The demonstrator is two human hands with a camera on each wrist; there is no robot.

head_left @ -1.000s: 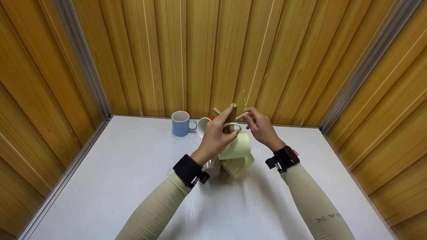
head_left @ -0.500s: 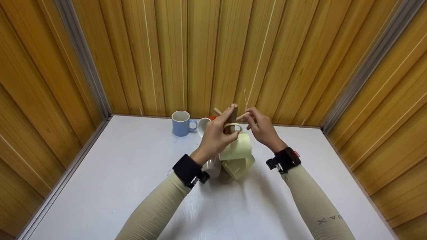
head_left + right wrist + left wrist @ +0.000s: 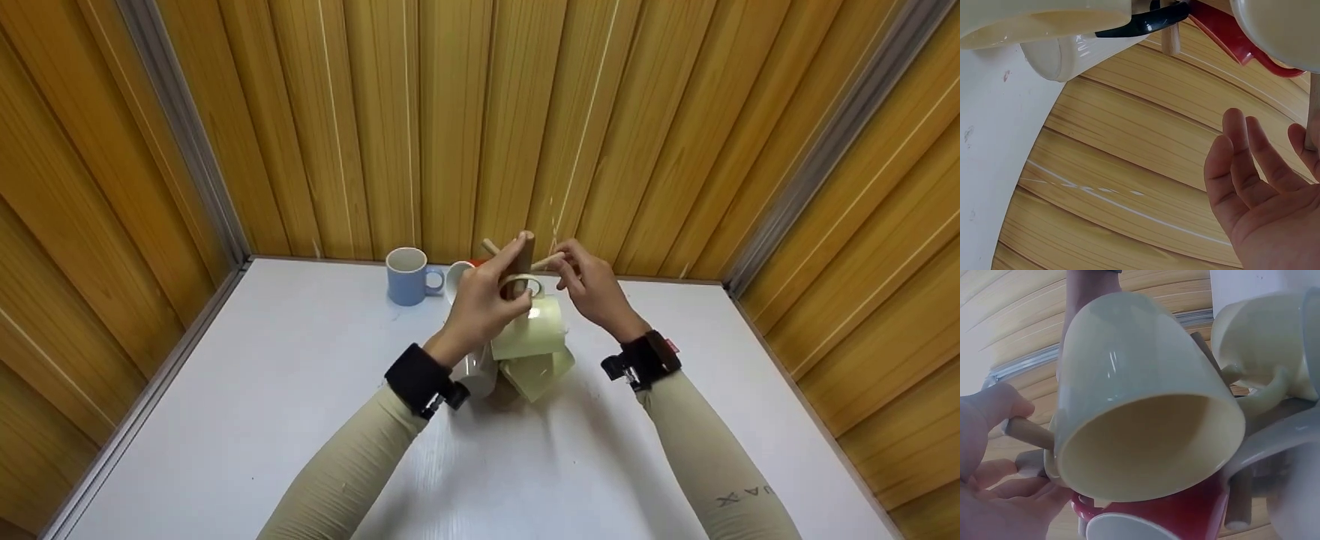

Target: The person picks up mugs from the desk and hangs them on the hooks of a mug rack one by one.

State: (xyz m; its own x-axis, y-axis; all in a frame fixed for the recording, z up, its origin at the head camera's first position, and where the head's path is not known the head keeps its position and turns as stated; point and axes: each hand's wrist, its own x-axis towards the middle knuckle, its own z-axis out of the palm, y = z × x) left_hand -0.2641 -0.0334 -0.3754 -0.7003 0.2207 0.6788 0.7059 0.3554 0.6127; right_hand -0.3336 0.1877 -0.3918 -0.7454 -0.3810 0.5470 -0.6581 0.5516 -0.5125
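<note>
A wooden mug tree [image 3: 525, 255] stands mid-table, hung with mugs. At its top my left hand [image 3: 480, 304] holds the post, fingers along one side, thumb beside the handle of a pale yellow mug [image 3: 529, 330]. In the left wrist view that mug [image 3: 1140, 360] hangs mouth toward the camera, its handle by a peg [image 3: 1030, 433]. My right hand [image 3: 592, 289] pinches the end of the right-hand peg [image 3: 547, 261]; the right wrist view shows its other fingers [image 3: 1247, 163] spread. Another pale yellow mug [image 3: 536, 377] and a white mug [image 3: 478, 373] hang lower.
A blue mug [image 3: 406, 279] stands upright at the back left of the white table [image 3: 300, 360]. Behind the tree are a white-mouthed mug [image 3: 457, 281] and a red mug [image 3: 1196, 512]. Wood-patterned walls [image 3: 450, 112] enclose the back and sides.
Both hands keep their places on the mug tree. The left thumb has shifted slightly, and the view has moved a little.
</note>
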